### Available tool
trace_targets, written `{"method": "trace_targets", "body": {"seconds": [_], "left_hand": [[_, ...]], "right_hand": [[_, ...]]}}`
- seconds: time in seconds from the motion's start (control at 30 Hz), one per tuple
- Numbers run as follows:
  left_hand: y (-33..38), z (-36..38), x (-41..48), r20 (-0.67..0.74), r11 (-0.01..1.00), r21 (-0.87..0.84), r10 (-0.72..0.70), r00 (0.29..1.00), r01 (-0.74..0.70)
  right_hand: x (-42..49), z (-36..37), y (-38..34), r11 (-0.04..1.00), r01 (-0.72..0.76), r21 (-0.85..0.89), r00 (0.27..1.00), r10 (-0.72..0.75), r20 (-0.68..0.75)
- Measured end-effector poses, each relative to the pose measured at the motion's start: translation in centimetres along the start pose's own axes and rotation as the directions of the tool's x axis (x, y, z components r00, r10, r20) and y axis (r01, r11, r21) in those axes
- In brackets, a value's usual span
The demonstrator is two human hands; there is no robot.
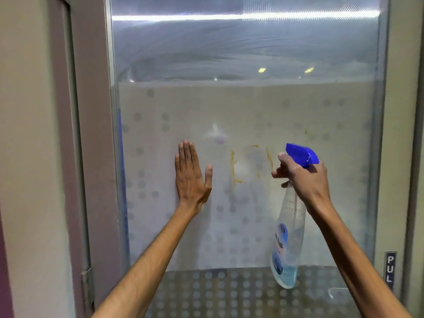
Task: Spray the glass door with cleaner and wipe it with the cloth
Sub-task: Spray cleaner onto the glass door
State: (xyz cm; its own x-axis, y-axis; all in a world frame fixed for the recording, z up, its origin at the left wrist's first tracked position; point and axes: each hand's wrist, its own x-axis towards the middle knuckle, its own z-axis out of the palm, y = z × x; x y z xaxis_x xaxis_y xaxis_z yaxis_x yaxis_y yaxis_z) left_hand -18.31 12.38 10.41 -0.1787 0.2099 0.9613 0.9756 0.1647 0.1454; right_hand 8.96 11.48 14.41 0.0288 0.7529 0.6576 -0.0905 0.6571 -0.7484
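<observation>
The glass door (pixel 298 106) fills the view, with a frosted dotted band across its middle. Yellow-brown smears (pixel 233 168) mark the frosted part near the centre. My left hand (pixel 191 175) lies flat against the glass, fingers up and close together, holding nothing. My right hand (pixel 302 177) grips the neck of a clear spray bottle (pixel 288 237) with a blue trigger head, its nozzle pointing left at the smears. A little blue liquid sits in the bottle's bottom. No cloth is visible.
A grey door frame (pixel 96 134) and cream wall (pixel 29 134) stand to the left. At the right edge, a metal frame carries a "PULL" sign (pixel 390 269). Ceiling lights reflect in the clear upper glass.
</observation>
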Motion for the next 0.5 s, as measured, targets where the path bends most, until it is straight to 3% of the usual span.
{"method": "trace_targets", "body": {"seconds": [0.23, 0.5], "left_hand": [[0.5, -0.9, 0.2, 0.024, 1.000, -0.018, 0.009, 1.000, -0.009], [0.3, -0.8, -0.2, 0.050, 1.000, -0.020, -0.020, 0.999, 0.021]], "right_hand": [[0.2, -1.7, 0.1, 0.999, -0.029, -0.044, 0.995, 0.025, -0.093], [0.4, -2.7, 1.9, 0.998, -0.059, -0.008, 0.998, 0.058, -0.025]]}}
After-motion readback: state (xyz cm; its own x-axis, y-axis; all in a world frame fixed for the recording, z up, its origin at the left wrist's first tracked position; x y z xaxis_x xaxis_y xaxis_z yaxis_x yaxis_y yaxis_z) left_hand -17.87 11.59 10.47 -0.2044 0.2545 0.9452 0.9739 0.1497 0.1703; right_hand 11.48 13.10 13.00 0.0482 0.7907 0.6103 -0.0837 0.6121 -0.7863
